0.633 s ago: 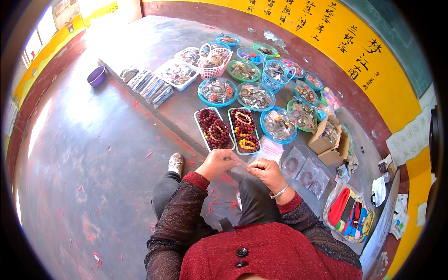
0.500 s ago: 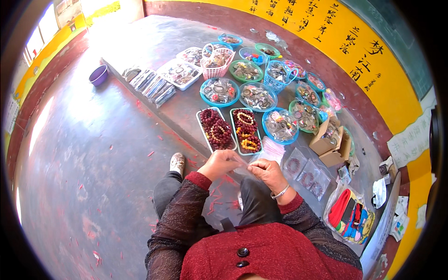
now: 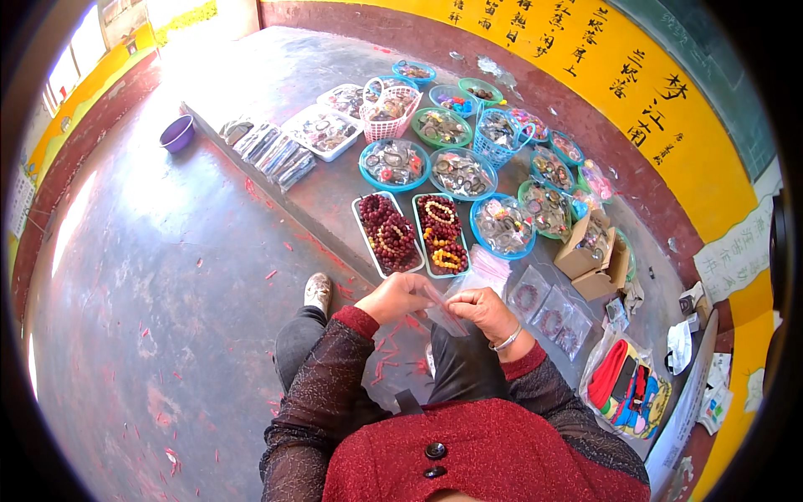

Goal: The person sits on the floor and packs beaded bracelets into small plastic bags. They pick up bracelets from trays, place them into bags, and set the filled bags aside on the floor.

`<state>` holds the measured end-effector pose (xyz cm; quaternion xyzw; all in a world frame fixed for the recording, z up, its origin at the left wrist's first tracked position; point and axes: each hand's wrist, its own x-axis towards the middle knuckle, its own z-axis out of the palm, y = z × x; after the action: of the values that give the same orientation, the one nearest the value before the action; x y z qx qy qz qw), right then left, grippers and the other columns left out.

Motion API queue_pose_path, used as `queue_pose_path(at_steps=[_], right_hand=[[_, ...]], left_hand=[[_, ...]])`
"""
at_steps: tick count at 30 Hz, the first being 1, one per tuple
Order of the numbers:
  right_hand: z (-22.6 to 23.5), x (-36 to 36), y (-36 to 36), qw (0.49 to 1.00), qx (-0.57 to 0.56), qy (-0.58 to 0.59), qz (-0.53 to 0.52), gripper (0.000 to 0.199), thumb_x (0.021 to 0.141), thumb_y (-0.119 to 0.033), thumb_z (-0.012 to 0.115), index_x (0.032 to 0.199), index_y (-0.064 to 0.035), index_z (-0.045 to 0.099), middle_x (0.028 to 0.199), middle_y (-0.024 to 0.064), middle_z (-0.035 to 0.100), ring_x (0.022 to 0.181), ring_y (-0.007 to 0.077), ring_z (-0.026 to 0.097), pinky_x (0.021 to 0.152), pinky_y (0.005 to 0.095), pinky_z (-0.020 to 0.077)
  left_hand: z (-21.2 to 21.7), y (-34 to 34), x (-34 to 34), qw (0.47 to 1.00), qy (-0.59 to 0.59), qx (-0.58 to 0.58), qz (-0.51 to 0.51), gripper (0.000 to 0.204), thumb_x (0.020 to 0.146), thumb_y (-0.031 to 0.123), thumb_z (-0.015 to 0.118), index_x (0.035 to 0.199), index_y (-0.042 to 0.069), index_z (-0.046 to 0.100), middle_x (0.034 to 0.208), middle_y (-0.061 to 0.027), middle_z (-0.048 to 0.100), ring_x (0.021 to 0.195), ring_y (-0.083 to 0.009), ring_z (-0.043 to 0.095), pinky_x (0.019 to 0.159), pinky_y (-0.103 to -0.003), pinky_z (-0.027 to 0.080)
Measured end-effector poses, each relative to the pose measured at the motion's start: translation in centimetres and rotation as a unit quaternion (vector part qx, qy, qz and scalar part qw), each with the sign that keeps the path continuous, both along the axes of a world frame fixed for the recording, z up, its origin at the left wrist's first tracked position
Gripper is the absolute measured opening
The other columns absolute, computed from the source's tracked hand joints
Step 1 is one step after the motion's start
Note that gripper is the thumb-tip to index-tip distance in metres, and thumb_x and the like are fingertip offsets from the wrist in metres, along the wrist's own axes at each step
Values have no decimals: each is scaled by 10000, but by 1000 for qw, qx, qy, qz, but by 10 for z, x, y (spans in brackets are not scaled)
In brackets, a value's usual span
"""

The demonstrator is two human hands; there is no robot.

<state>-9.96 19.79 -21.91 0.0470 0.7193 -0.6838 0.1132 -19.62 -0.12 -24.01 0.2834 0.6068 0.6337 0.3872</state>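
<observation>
Left hand (image 3: 400, 294) and right hand (image 3: 483, 311) both pinching small clear plastic bag (image 3: 445, 316) over lap, just short of bead tray (image 3: 441, 234). Second bead tray (image 3: 387, 233) beside it. Blue bowls (image 3: 502, 224) of trinkets beyond, on raised surface (image 3: 335, 188).

- Bright daylight comes in from the upper left, with white glare on the grey floor (image 3: 167, 209).
- Colours are vivid.
- Straight edges bend toward a black round rim.
- Focus is sharp centrally.

Sunlit grey concrete floor (image 3: 167, 251) strewn with red scraps meets a raised ledge (image 3: 335, 209) below a yellow wall (image 3: 652, 109) with black lettering.
</observation>
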Motion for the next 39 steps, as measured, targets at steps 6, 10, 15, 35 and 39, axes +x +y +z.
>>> queue_pose_path(at_steps=[6, 10, 15, 35, 39], right_hand=[[8, -1, 0, 1000, -1, -27, 0, 130, 776, -72, 639, 869, 17, 661, 776, 8, 627, 717, 70, 557, 667, 215, 447], [8, 0, 0, 1000, -21, -21, -4, 116, 766, -56, 644, 861, 9, 656, 776, 0, 621, 718, 64, 549, 668, 209, 444], [5, 1, 0, 997, -62, -38, -10, 157, 789, -118, 651, 876, 13, 657, 797, 23, 633, 737, 89, 563, 710, 232, 437], [13, 2, -20, 988, 131, 74, -37, 130, 782, -123, 684, 771, -7, 626, 683, -9, 592, 659, 57, 522, 596, 232, 423], [7, 1, -20, 983, 136, 112, -51, 116, 762, -89, 692, 750, -5, 613, 671, -7, 578, 635, 55, 513, 574, 226, 416]], left_hand=[[3, 1, -2, 1000, 8, -18, -3, 125, 799, -11, 595, 918, -7, 631, 800, -19, 636, 722, -86, 589, 679, -229, 481], [5, 1, -1, 1000, 8, -14, 1, 112, 800, -6, 592, 906, -10, 630, 813, -17, 633, 746, -80, 581, 693, -225, 473], [0, 1, -3, 1000, -10, 9, -1, 117, 789, 26, 605, 899, 2, 639, 800, -8, 631, 760, -73, 564, 716, -228, 458], [7, 5, 2, 999, -4, -3, 38, 206, 763, 44, 674, 937, 15, 568, 877, -12, 598, 795, -79, 568, 732, -234, 467], [6, 5, 0, 997, 36, -26, 62, 213, 712, -17, 615, 912, 21, 554, 888, -9, 581, 807, -85, 556, 721, -236, 460]])
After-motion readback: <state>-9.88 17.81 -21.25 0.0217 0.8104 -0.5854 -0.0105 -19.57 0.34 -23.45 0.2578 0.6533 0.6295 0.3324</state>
